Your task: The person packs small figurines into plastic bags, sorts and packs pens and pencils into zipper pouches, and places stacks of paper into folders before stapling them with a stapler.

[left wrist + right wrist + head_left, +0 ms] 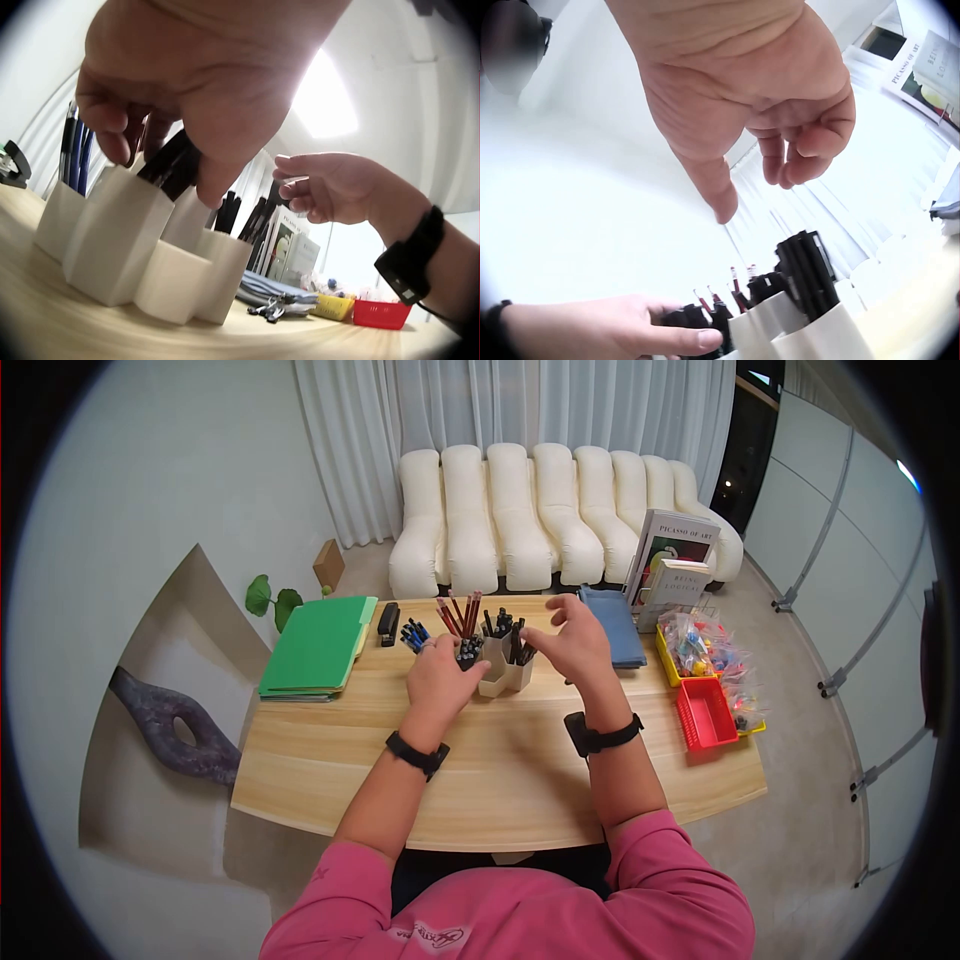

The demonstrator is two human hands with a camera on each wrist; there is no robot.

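A white pen holder (116,232) with several joined compartments stands on the table. My left hand (443,675) is over one compartment, its thumb and curled fingers around a bunch of black pens (171,163). Blue pens (414,633) and brown-red pencils (462,615) stand in compartments beside and behind that hand. My right hand (577,642) hovers above the right side of the holder with fingers loosely bent and nothing between them. Below it, more black pens (807,274) stick up from a compartment. In the right wrist view a gap shows between its fingertips and the pens.
Green folders (318,645) and a black stapler (388,624) lie on the left. A blue cloth-like item (613,628), upright books (680,550), a yellow basket (668,660) of bagged items and a red basket (706,714) occupy the right side of the wooden table (500,780).
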